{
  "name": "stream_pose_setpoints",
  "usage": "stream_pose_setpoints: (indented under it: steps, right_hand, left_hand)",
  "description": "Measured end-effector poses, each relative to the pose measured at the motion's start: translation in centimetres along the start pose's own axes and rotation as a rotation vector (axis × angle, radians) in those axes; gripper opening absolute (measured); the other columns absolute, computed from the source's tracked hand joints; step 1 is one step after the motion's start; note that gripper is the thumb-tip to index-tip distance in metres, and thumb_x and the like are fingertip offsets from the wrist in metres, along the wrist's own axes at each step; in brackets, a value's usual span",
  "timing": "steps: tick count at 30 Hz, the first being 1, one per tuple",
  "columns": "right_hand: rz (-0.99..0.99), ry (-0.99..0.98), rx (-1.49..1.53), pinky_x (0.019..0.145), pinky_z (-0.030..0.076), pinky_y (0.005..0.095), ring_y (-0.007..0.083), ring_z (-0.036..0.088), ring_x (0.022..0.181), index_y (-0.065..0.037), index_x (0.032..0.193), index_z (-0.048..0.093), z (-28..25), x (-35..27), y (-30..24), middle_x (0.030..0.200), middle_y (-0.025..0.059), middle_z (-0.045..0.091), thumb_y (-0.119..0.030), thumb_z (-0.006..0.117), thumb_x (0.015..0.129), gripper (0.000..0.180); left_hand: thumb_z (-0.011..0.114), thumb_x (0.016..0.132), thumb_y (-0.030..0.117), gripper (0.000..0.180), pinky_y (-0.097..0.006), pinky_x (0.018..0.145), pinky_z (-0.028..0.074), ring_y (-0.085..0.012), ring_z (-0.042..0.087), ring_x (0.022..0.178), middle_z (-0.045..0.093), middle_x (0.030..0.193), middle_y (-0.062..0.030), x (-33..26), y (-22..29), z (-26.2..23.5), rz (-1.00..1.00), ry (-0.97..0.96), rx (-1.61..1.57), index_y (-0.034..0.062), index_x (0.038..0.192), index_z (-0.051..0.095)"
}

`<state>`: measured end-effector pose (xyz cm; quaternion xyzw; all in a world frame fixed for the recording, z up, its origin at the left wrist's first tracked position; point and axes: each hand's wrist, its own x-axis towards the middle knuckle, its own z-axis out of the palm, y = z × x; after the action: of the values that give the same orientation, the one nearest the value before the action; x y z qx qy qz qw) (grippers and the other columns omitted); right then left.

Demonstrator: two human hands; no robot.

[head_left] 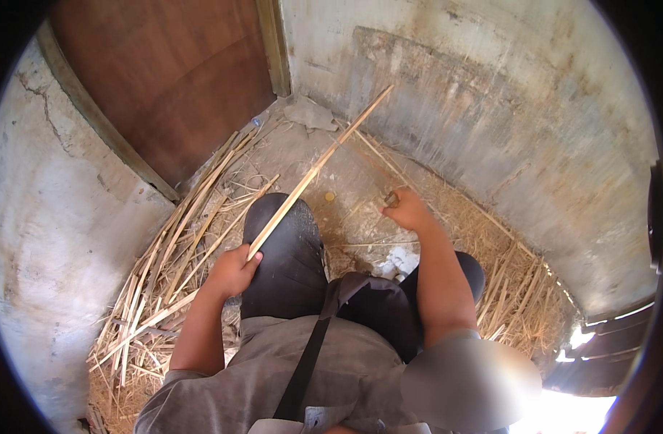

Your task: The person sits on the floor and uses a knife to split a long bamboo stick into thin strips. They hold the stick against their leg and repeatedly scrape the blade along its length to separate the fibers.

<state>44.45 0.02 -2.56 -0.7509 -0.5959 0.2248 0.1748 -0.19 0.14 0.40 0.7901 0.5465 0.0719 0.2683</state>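
- The left hand (232, 271) has its grip closed around the near end of a long pale strip (313, 173), thumb along the upper side.
- The strip slants up from that hand, away from the body and to the right, crossing in front of the left knee (281, 231); whether it touches the trousers I cannot tell.
- The right hand (409, 211) is well apart from the strip, its grip narrow, fingers curled about a small dark object (391, 199) too small to identify.
- Below the right hand, a crumpled white thing (398, 262) lies between the knees.
- A small yellowish round thing (330, 196) sits on the bare floor (353, 170), just beside the strip as seen from above.
- On the left, a heap of long loose strips (190, 220) lies along the wall and up to the brown door (165, 79).
- On the right, straw-like shavings (523, 307) and more strips lie against the stained wall (483, 101).
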Motion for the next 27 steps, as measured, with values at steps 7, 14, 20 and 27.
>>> stream_pose_setpoints:
  steps: [7,14,20,27]
  right_hand:
    - [-0.266,-0.271,-0.072,0.086,0.053,0.0478,0.0433,0.068,0.1,-0.001,0.114,0.068,1.7,-1.3,-5.2,0.104,0.0252,0.071,-0.039,0.078,0.081,0.051]
    - [0.02,0.002,0.153,0.086,0.053,0.047,0.0417,0.068,0.101,0.0,0.113,0.068,2.0,0.6,0.3,0.104,0.0229,0.072,-0.044,0.078,0.082,0.054]
    - [-0.151,-0.127,0.002,0.086,0.052,0.0464,0.0396,0.068,0.1,-0.001,0.112,0.068,2.6,-0.6,-3.3,0.102,0.0229,0.071,-0.042,0.08,0.083,0.052]
    - [-0.23,-0.224,-0.007,0.085,0.052,0.0476,0.044,0.067,0.098,0.001,0.107,0.068,1.9,-0.4,-4.7,0.102,0.0255,0.07,-0.043,0.078,0.082,0.052]
  left_hand:
    - [0.055,0.103,0.041,0.04,-0.053,0.08,0.049,-0.0479,0.064,0.09,0.067,0.089,-0.0265,0.2,-0.2,-0.5,-0.003,-0.055,-0.016,0.0021,0.098,0.059]
    - [0.055,0.103,0.041,0.039,-0.053,0.081,0.049,-0.0483,0.064,0.09,0.067,0.09,-0.0273,0.1,-0.3,-0.3,-0.007,-0.047,0.003,0.0016,0.1,0.058]
    - [0.056,0.103,0.04,0.039,-0.053,0.079,0.049,-0.0486,0.064,0.088,0.067,0.088,-0.0275,0.2,0.0,-0.4,-0.008,-0.046,-0.02,0.0014,0.098,0.058]
    - [0.056,0.103,0.04,0.039,-0.053,0.078,0.049,-0.0485,0.064,0.086,0.066,0.086,-0.0273,0.0,-0.3,0.0,0.007,-0.011,-0.035,0.0014,0.096,0.058]
